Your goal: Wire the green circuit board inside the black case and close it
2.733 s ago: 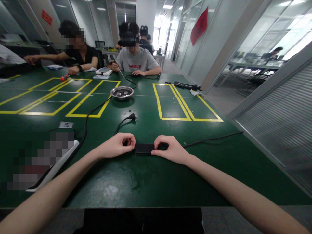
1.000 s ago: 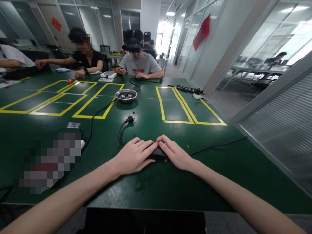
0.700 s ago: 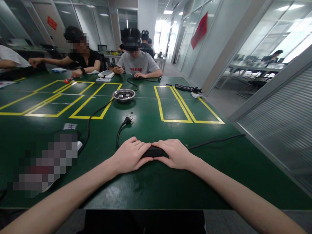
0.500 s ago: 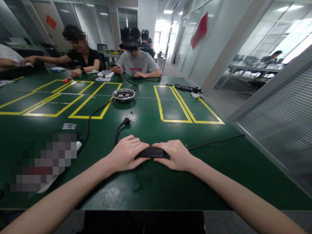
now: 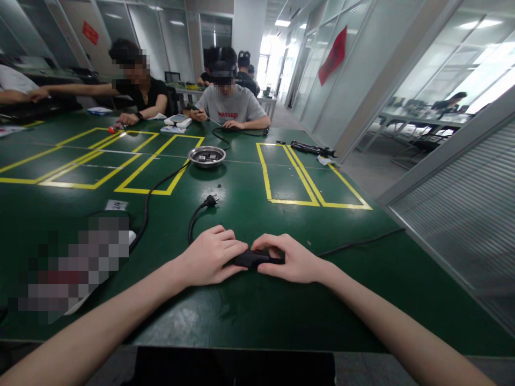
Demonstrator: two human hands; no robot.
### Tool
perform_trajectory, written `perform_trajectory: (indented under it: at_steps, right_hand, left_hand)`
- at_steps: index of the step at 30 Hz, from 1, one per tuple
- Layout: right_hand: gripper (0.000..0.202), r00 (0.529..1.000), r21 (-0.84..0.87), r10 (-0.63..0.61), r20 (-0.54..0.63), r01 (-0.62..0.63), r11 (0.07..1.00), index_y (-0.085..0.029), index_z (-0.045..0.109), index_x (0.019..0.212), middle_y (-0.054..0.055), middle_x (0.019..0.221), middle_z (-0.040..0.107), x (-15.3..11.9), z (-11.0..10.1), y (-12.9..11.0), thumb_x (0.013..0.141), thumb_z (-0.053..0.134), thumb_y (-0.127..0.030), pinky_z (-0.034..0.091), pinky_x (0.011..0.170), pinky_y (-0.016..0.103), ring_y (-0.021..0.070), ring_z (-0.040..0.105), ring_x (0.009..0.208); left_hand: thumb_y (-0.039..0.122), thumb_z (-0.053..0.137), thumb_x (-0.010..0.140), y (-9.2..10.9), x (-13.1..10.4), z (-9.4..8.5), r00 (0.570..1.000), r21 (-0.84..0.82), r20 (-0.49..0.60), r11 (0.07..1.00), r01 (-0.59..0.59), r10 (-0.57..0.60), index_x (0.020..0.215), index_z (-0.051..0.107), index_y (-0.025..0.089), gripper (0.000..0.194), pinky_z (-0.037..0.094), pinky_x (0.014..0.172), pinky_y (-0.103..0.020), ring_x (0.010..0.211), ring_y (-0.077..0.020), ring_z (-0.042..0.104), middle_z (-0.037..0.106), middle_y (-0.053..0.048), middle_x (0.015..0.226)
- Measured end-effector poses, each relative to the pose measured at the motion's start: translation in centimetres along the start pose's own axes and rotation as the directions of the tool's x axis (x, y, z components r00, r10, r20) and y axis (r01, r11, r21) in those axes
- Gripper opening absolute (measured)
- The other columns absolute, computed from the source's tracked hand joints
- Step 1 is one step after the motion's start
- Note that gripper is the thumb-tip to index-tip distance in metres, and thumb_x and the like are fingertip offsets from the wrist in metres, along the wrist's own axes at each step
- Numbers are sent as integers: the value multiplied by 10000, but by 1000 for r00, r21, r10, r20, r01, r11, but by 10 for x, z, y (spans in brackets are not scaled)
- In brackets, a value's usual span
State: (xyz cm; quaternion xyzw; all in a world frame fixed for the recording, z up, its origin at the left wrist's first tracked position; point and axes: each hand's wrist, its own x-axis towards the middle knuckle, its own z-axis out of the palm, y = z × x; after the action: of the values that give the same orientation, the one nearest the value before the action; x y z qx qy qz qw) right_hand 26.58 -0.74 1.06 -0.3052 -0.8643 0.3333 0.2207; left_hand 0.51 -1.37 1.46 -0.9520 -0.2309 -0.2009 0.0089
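A black power adapter [image 5: 254, 260] is between my two hands on the green table. My left hand [image 5: 213, 253] grips its left end with thumb and fingers. At the right end my right hand [image 5: 287, 257] curves round it, fingertips bent above and thumb below, closed on the adapter. A black cord with a plug [image 5: 211, 201] runs from behind my left hand, its prongs pointing right. From beyond my right hand a thin black cable [image 5: 362, 242] trails to the right. The adapter's ends are partly hidden by my fingers.
A metal bowl [image 5: 207, 156] with metal parts stands ahead. Yellow tape outlines [image 5: 290, 202] mark the table. A folded black tripod-like item [image 5: 311, 148] lies at far right, a blurred-out white-edged object [image 5: 80, 268] at left. Across the table, a person [image 5: 233, 104] holds a screwdriver-like tool.
My right hand has shifted slightly right along the adapter and its fingers have bent more. The adapter has turned a little, its right end now lower. The view has shifted slightly.
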Motion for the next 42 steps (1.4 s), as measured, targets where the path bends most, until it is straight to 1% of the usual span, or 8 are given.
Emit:
perform_trajectory:
  at_steps: [6, 14, 17, 21, 25, 29, 33, 42]
  right_hand:
    - [459, 932, 554, 210, 296, -347, 757, -202, 528, 933, -81, 728, 576, 0, 4, -4, 763, 858, -473, 485, 452, 180, 71, 551, 529]
    - [485, 908, 750, 417, -48, -242, 615, -210, 518, 851, 27, 815, 765, 11, -18, 26, 718, 864, -521, 413, 437, 197, 75, 528, 471]
    - [493, 747, 747, 544, -382, -98, 658, -239, 438, 794, 20, 813, 763, 10, -50, 50, 721, 813, -551, 406, 439, 214, 89, 514, 472]
    - [546, 398, 602, 546, -737, 19, 798, -257, 362, 758, 8, 752, 722, -2, -91, 86, 656, 766, -609, 356, 417, 211, 96, 474, 458]
    - [589, 162, 446, 453, -877, -79, 891, -270, 365, 785, 32, 770, 720, -22, -117, 114, 568, 759, -650, 328, 422, 222, 103, 450, 448]
    - [434, 217, 210, 355, -909, -498, 841, -237, 536, 809, 123, 937, 757, -38, -118, 126, 626, 718, -586, 443, 554, 291, 190, 604, 619]
    - [321, 288, -41, 374, -882, -836, 547, -219, 692, 930, 136, 974, 770, -40, -112, 130, 750, 703, -485, 491, 721, 360, 311, 695, 876]
    - [418, 94, 26, 334, -938, -941, 336, -209, 751, 1098, 168, 969, 772, -56, -124, 141, 805, 717, -505, 500, 743, 396, 350, 703, 872]
  left_hand:
    - [439, 513, 1067, 3, 1, 7, 997, -5, 35, 997, -73, 73, 1080, 671, 144, 335, 434, 768, -353, 832, -216, 645, 763, -85, 921]
    - [307, 598, 1018, -5, 0, -1, 990, 103, -127, 992, 69, -56, 1534, 481, 222, 536, 405, 1143, -540, 1437, -351, 465, 495, -179, 1587]
    - [293, 576, 1027, -8, -2, 0, 995, -2, -89, 999, 47, -47, 1446, 574, 195, 430, 459, 1112, -483, 1348, -297, 565, 633, -154, 1451]
    - [284, 572, 1031, -9, -4, 9, 999, -151, -8, 988, 34, -36, 1159, 730, 195, 222, 533, 981, -374, 1142, -225, 683, 776, -82, 1163]
    - [275, 601, 1017, -6, -3, 12, 998, -180, -27, 983, 43, -49, 1101, 740, 190, 183, 528, 951, -358, 1131, -225, 684, 779, -74, 1139]
    - [259, 607, 1011, -6, -3, 10, 998, -247, 0, 967, 63, -65, 1067, 748, 184, 169, 542, 937, -348, 1065, -209, 695, 782, -65, 1075]
    - [255, 607, 1005, -7, -3, 10, 996, -263, 45, 960, 91, -82, 1044, 757, 187, 169, 565, 923, -347, 1040, -203, 704, 773, -73, 1099]
    - [260, 608, 1002, -4, -2, 9, 995, -247, 50, 964, 99, -89, 1026, 765, 189, 174, 578, 917, -350, 1042, -211, 704, 767, -83, 1119]
